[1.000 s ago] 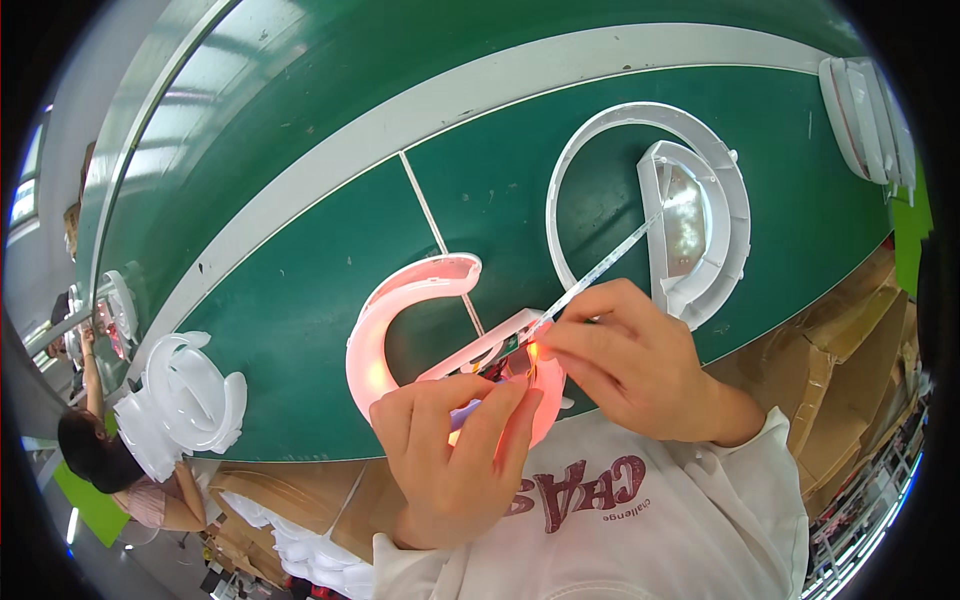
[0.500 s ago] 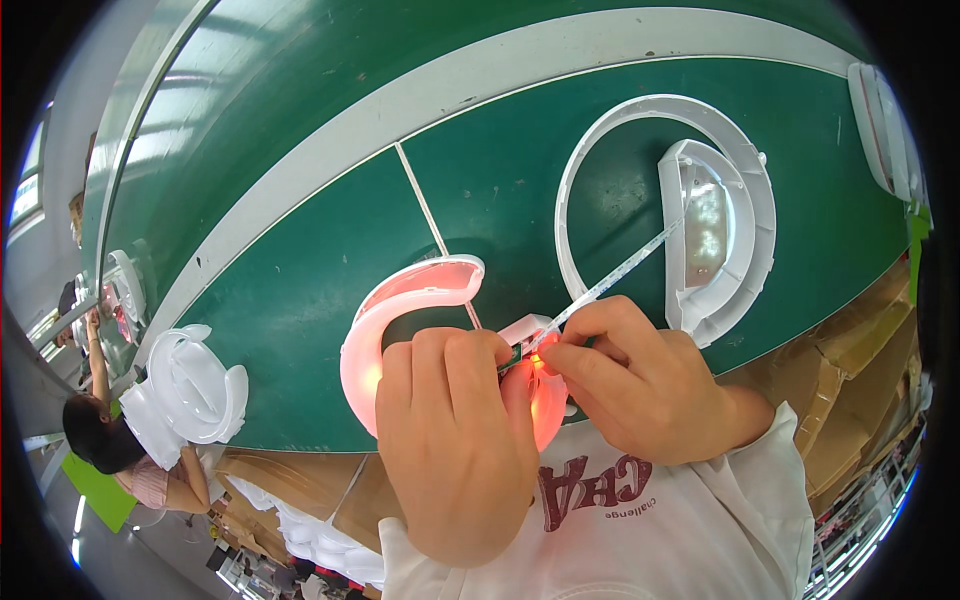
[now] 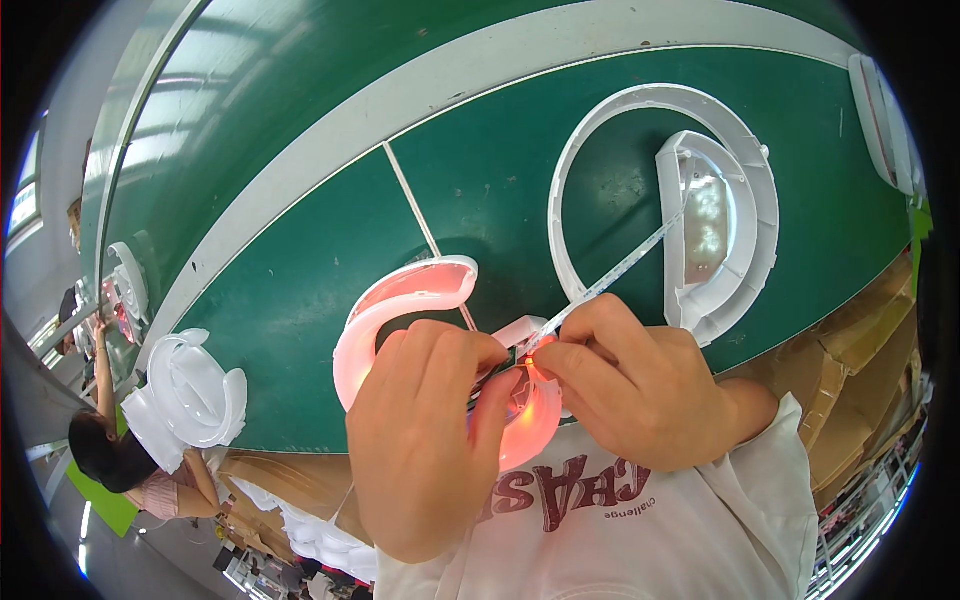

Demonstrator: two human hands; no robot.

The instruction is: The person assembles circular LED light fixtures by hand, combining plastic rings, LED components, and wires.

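Observation:
A curved, hook-shaped plastic shell (image 3: 362,343) glows pink-red on the bench in front of me. Over its near end, my left hand (image 3: 420,435) curls, thumb and fingers closed about a small green part (image 3: 516,356) that looks like a circuit board; dark thin pieces show beside the thumb. My right hand (image 3: 645,395) pinches the near end of a white light strip (image 3: 618,272) right beside that part, above a lit orange spot. From there the strip slants up to a white half-round housing (image 3: 674,240) with a lit panel. My fingers partly hide the shell's inside.
A large white plastic ring (image 3: 566,190) surrounds the half-round housing on the green bench (image 3: 320,290). More white shells (image 3: 198,385) lie at the left edge, others (image 3: 882,125) at the far right. Cardboard (image 3: 850,385) lines the near side. A co-worker (image 3: 110,455) sits at left.
My left hand has shifted left and its thumb has drawn back, uncovering more of the shell's inside. The shell has moved slightly left; my right hand keeps its pinch.

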